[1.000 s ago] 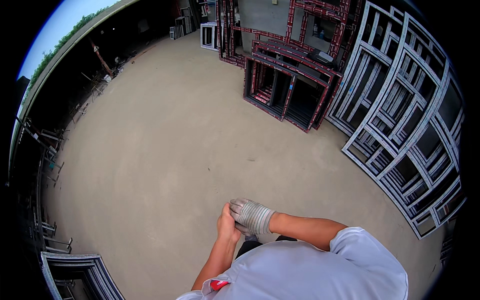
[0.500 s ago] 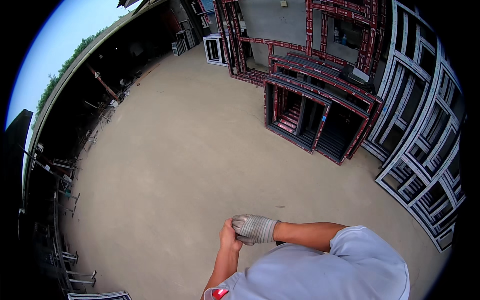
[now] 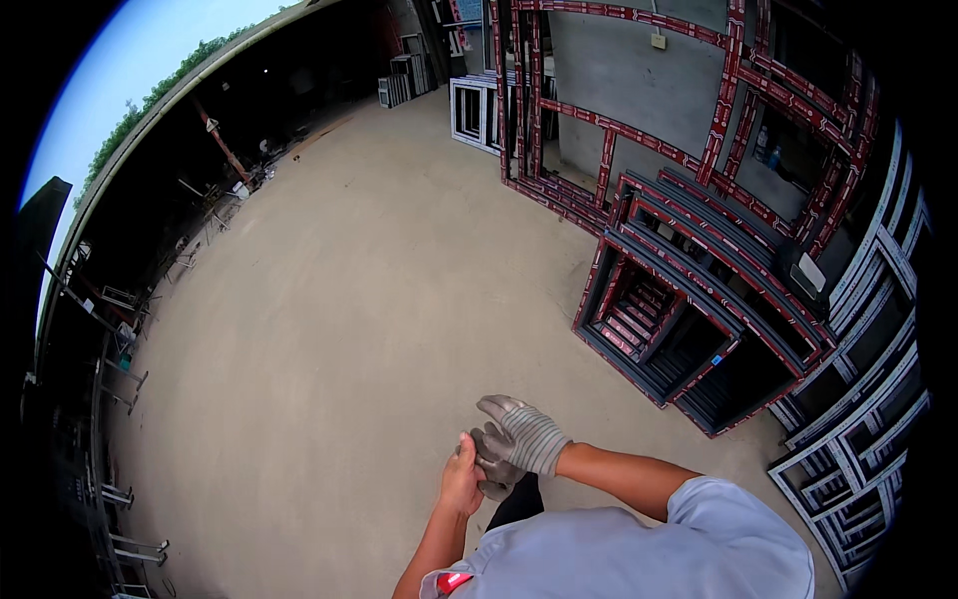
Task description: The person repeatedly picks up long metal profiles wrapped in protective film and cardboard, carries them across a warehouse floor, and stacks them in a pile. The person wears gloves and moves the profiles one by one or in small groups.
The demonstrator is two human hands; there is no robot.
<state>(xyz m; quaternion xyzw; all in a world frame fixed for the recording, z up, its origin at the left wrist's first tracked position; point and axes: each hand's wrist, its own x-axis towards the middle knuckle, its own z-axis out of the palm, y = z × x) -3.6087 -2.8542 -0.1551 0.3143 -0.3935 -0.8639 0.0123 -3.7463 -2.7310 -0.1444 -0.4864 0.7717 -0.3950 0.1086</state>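
In front of my body, low in the head view, my two hands meet. My left hand (image 3: 460, 485) is bare, with its thumb up and its fingers closed on grey work-glove material (image 3: 497, 473). This looks like a second glove, though it overlaps the other hand. On my right hand (image 3: 520, 436) is a grey glove with a striped knitted back. Its upper fingers are stretched out past my left thumb, apart from the rest. The lower part of this hand lies against the grey material, and its palm is hidden.
Dark window frames (image 3: 689, 309) with red protective film lean in a stack to the right. Behind them stand taller red-filmed frames (image 3: 639, 135). White-filmed frames (image 3: 848, 469) line the far right. A concrete floor (image 3: 299, 349) spreads ahead; metal stands (image 3: 120, 389) edge the left side.
My right gloved hand has lifted and opened off my left hand, its upper fingers now stretched outward. The view has turned left and moved nearer the frames.
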